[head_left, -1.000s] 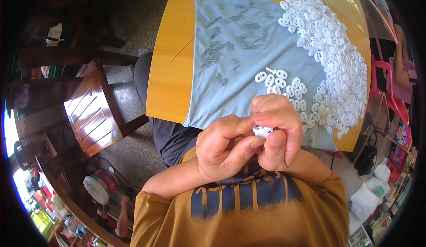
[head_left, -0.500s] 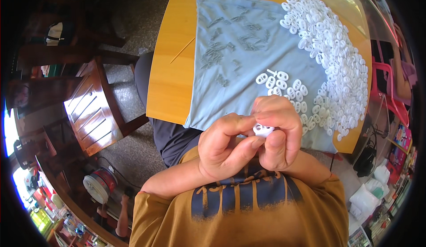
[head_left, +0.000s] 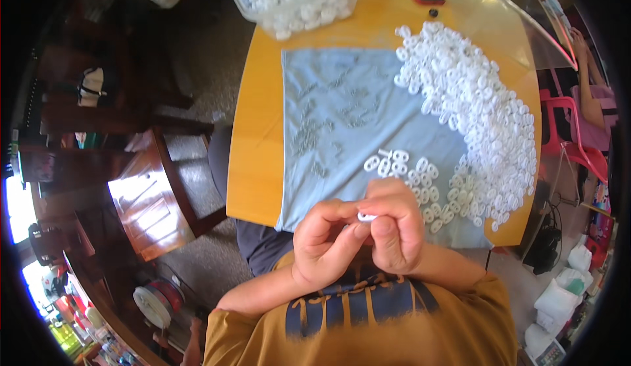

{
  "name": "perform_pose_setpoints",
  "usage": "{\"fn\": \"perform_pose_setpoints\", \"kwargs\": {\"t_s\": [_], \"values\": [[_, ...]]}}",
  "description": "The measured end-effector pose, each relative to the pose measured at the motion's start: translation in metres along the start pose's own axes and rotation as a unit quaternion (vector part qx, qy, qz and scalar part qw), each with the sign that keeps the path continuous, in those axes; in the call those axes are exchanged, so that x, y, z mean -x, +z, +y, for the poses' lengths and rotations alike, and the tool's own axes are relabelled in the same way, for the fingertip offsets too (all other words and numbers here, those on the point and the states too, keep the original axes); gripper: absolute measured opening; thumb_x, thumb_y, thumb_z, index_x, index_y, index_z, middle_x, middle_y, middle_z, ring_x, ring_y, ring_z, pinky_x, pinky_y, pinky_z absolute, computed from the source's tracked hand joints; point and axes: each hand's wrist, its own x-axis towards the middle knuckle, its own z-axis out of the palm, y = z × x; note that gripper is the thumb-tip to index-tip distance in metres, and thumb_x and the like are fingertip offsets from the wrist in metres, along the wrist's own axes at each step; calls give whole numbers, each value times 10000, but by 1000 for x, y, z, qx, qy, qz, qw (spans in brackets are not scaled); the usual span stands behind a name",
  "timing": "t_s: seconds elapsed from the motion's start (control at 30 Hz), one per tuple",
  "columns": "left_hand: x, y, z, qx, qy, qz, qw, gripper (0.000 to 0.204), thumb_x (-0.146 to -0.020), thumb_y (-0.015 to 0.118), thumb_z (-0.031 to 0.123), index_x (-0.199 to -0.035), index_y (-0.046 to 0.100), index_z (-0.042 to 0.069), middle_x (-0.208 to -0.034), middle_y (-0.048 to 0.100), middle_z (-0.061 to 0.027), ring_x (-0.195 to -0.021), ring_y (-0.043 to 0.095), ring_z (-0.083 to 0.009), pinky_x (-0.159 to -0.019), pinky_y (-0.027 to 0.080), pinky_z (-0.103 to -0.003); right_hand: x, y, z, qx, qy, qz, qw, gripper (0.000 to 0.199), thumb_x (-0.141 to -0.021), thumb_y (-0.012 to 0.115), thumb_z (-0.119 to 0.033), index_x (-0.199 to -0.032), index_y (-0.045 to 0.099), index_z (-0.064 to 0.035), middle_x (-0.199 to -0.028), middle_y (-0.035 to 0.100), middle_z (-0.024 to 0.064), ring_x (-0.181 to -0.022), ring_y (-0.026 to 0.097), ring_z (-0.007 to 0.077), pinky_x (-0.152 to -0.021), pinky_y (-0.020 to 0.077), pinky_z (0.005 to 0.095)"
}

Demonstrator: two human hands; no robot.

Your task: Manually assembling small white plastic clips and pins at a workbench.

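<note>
One small, rounded white plastic piece (head_left: 367,218) is pinched between my left hand (head_left: 323,242) and right hand (head_left: 397,229), mostly covered.

The person's bare left hand (head_left: 323,242) sits at six o'clock in the head view, fingers curled, thumb angled toward one. The bare right hand (head_left: 399,229) cups inward just beside it at three o'clock, thumb toward eleven. The bare left forearm (head_left: 263,291) slants back toward eight, the bare right forearm (head_left: 448,265) toward four.

glossy plastic pieces (head_left: 476,106), matt cloth (head_left: 371,133), smooth tabletop (head_left: 255,169)
</note>
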Motion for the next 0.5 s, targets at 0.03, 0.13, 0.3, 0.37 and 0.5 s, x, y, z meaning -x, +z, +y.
{"fn": "perform_pose_setpoints", "kwargs": {"t_s": [0.03,0.13,0.3,0.37,0.5], "values": [[-4,1,3,-3,8,-9,1000,205,-858,541,-44,-1060,515,-17,-925,595,-65,-804,577,-100,-703,482,-232,-1,0,-1,24,-9,13,1000,172,-893,503,-99,-1029,549,-4,-826,557,88,-707,506,207,-611,421,319],[-13,1,16,114,-107,5,988,174,-872,511,-46,-1043,512,-17,-939,593,-67,-878,575,-119,-770,490,-247,-5,-5,-6,77,-15,-3,997,256,-859,535,-70,-1098,546,22,-865,561,94,-753,517,223,-667,434,316],[-55,-10,43,61,-153,55,985,184,-815,565,-46,-995,543,-14,-835,609,-99,-677,583,-139,-601,497,-255,-4,-5,-6,59,-21,36,997,429,-810,599,-61,-1196,464,67,-945,566,130,-813,531,255,-708,439,340],[-96,-8,65,-28,-49,62,996,207,-823,580,60,-1013,532,-6,-780,577,-80,-618,552,-138,-538,458,-249,-4,-10,-2,68,-53,3,996,409,-844,574,-129,-1178,450,74,-911,547,147,-775,523,227,-694,421,320],[-188,-12,97,-95,53,35,994,431,-899,502,112,-1262,359,-72,-1053,585,-160,-772,575,-125,-738,462,-237,-4,-9,-6,-14,-18,-15,1000,327,-745,632,15,-1066,574,38,-789,580,85,-670,535,234,-604,413,322]]}}
